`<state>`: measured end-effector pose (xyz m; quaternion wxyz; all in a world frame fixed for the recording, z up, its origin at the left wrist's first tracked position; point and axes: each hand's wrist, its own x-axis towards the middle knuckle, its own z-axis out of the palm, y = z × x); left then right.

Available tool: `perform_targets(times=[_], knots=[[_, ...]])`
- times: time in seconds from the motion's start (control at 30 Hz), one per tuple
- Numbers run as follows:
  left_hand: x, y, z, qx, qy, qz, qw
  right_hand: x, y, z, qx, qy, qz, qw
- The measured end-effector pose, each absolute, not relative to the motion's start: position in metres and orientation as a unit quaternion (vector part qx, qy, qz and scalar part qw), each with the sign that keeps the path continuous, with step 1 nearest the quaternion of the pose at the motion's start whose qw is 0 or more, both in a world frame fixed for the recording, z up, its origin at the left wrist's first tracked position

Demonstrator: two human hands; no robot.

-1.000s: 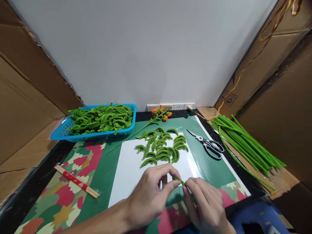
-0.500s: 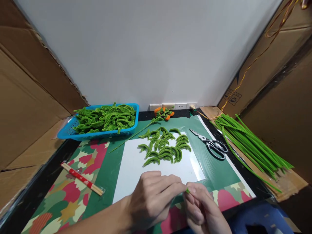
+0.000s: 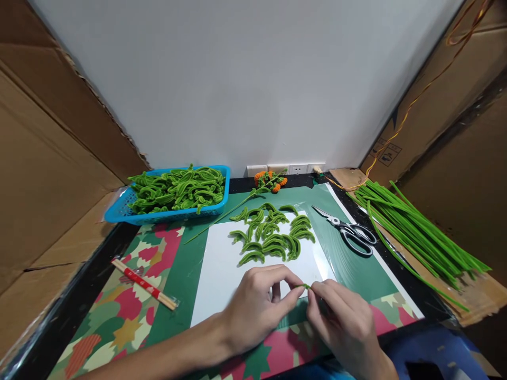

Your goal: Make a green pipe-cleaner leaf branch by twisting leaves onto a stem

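Between my hands is a short green pipe cleaner piece (image 3: 306, 286), mostly covered by fingertips. My left hand (image 3: 265, 301) pinches one end with thumb and forefinger. The other end sits in the pinch of my right hand (image 3: 340, 311). Just beyond them, many curved green pipe cleaner leaves (image 3: 273, 245) lie in loose rows on a white sheet of paper (image 3: 214, 264). Black-and-grey scissors (image 3: 348, 232) rest to the right of the sheet, blades a little apart. An orange flower spray (image 3: 269, 181) on a long green stem lies behind the leaves.
A blue basket (image 3: 227, 190) heaped with green fuzzy pieces stands at the back left. Chopsticks in a red wrapper (image 3: 144, 284) lie at the left. Long green pipe cleaners (image 3: 415, 237) are piled on cardboard at the right. A wall and cardboard sides (image 3: 51, 132) enclose the table.
My hands have shifted slightly up, and my left hand has turned so its thumb and forefinger pinch the green piece. The view has swung a little to the left.
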<state>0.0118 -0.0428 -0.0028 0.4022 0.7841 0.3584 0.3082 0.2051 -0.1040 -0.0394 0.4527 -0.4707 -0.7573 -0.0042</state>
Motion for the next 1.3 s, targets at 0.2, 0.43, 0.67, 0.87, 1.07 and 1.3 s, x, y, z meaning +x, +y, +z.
perform_targets(times=[0.2, 0.43, 0.67, 0.87, 1.07, 1.3], knots=[[0.011, -0.048, -0.011, 0.774, 0.339, 0.339, 0.414, 0.193, -0.103, -0.04, -0.482, -0.729, -0.088, 0.478], [0.011, -0.046, -0.015, 0.775, 0.33, 0.349, 0.41, 0.189, -0.104, -0.041, -0.487, -0.715, -0.097, 0.492], [0.011, -0.048, -0.017, 0.776, 0.35, 0.343, 0.398, 0.182, -0.106, -0.048, -0.49, -0.696, -0.108, 0.513], [0.013, -0.049, -0.02, 0.759, 0.385, 0.329, 0.41, 0.18, -0.104, -0.045, -0.496, -0.707, -0.107, 0.492], [0.013, -0.045, -0.022, 0.755, 0.391, 0.298, 0.433, 0.182, -0.105, -0.047, -0.536, -0.706, -0.061, 0.459], [0.01, -0.045, -0.024, 0.763, 0.408, 0.277, 0.418, 0.187, -0.108, -0.049, -0.538, -0.712, -0.025, 0.451]])
